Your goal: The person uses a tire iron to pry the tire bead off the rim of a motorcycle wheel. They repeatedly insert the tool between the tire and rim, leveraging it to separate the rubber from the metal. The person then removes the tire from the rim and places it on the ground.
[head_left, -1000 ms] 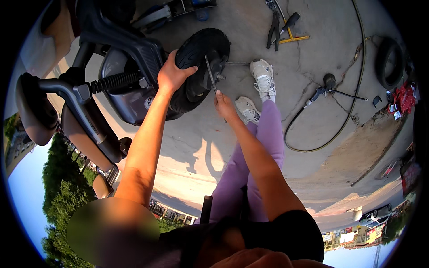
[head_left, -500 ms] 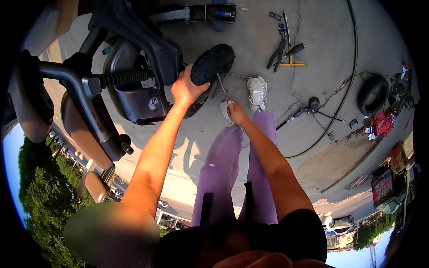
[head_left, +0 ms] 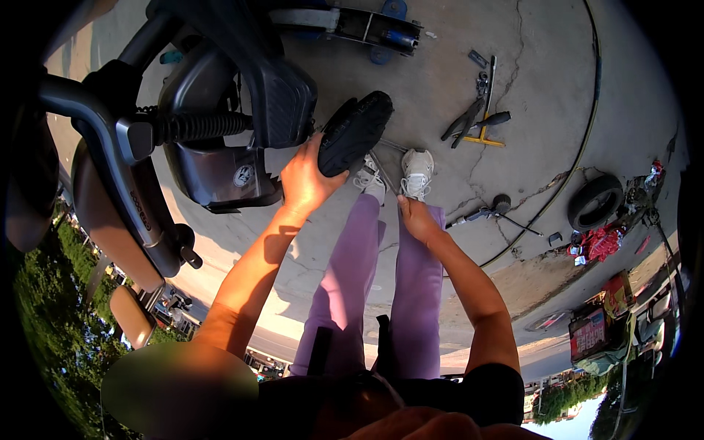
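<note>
A black scooter tyre (head_left: 357, 133) stands out from the dark grey scooter (head_left: 209, 176) at the left. My left hand (head_left: 306, 176) is wrapped over the tyre's near side, thumb along the tread. Closed in my right hand (head_left: 419, 218) is a thin metal tyre lever (head_left: 386, 177), which slants up toward the tyre's lower edge; whether its tip touches the rim cannot be made out. A second thin metal rod (head_left: 394, 145) juts from the tyre's right side, close to my white shoe (head_left: 417, 170), with no hand on it.
A floor jack (head_left: 374, 31) lies beyond the tyre. Right of it on the concrete are pliers (head_left: 462, 125) and a yellow-handled T-wrench (head_left: 485, 139). An air gun (head_left: 477, 215), a long hose (head_left: 595, 95), a loose tyre (head_left: 578, 210) and red scraps (head_left: 603, 245) lie farther right.
My right hand has moved toward me and rightward with the lever, whose tip now sits lower on the tyre. My left hand keeps its grip. The whole view has shifted slightly.
</note>
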The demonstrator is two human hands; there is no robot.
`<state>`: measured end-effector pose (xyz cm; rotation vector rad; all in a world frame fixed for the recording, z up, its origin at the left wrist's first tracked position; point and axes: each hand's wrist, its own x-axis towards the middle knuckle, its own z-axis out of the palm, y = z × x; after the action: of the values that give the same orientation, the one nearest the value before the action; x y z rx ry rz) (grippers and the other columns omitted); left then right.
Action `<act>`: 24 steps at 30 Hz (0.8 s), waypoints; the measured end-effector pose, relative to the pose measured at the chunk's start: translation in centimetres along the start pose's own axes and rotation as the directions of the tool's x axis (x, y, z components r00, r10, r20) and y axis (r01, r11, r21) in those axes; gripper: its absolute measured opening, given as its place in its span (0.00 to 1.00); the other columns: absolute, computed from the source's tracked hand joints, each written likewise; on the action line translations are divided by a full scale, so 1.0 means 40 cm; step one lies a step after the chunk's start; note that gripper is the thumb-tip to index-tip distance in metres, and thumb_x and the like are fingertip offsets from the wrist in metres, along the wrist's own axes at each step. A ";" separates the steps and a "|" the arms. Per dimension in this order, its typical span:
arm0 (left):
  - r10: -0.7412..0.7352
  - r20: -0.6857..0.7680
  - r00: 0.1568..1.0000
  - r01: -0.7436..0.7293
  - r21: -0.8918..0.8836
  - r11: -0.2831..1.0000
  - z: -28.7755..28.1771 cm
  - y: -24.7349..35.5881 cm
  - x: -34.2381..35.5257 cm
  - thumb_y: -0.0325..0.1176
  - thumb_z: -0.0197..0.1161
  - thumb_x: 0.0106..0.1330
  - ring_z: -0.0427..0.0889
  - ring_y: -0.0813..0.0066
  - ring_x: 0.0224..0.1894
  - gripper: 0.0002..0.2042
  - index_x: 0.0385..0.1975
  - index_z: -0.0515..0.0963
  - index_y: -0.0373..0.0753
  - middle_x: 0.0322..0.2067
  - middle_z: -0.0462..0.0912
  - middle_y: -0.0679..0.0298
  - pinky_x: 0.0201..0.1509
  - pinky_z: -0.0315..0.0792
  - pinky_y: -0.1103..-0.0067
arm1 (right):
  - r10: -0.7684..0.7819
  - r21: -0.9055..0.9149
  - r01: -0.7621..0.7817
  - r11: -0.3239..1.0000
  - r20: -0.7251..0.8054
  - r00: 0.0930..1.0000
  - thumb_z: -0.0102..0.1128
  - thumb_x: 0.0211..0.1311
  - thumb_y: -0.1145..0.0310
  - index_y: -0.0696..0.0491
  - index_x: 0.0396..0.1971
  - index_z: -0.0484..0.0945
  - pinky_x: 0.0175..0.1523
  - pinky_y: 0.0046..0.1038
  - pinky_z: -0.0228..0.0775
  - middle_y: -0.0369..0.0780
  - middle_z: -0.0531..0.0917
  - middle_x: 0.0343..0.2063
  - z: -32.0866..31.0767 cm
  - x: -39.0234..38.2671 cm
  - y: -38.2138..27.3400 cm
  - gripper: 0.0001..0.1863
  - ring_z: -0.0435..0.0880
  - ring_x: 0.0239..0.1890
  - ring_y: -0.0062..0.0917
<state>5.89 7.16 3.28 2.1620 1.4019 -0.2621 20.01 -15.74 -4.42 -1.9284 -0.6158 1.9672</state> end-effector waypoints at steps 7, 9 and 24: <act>-0.034 0.002 0.999 0.034 -0.059 0.998 -0.002 -0.014 -0.004 0.39 0.75 0.35 0.81 0.53 0.41 0.38 0.52 0.70 0.36 0.40 0.80 0.51 0.42 0.76 0.67 | 0.073 -0.155 -0.055 0.986 0.117 0.990 0.35 0.73 0.51 0.64 0.35 0.73 0.45 0.44 0.66 0.59 0.78 0.30 -0.098 -0.016 -0.069 0.28 0.74 0.37 0.57; -0.058 0.011 0.998 0.059 -0.078 0.995 0.002 -0.019 -0.002 0.37 0.75 0.36 0.81 0.53 0.43 0.37 0.53 0.71 0.37 0.41 0.80 0.51 0.45 0.76 0.68 | 0.129 -0.179 -0.101 0.979 0.153 0.980 0.36 0.73 0.52 0.64 0.37 0.73 0.46 0.44 0.67 0.60 0.78 0.32 -0.111 -0.021 -0.096 0.27 0.74 0.40 0.58; -0.152 0.113 0.982 0.158 -0.053 0.986 -0.006 -0.010 0.005 0.41 0.76 0.37 0.79 0.57 0.47 0.38 0.53 0.70 0.39 0.45 0.78 0.54 0.51 0.73 0.69 | -0.136 0.220 0.214 0.952 -0.324 0.936 0.37 0.73 0.60 0.60 0.27 0.70 0.30 0.43 0.64 0.53 0.73 0.18 0.330 0.083 0.041 0.21 0.73 0.24 0.53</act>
<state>5.60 7.57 3.24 1.9608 1.4980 -0.3833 6.83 -16.53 -8.15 -1.8904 -0.4141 1.5142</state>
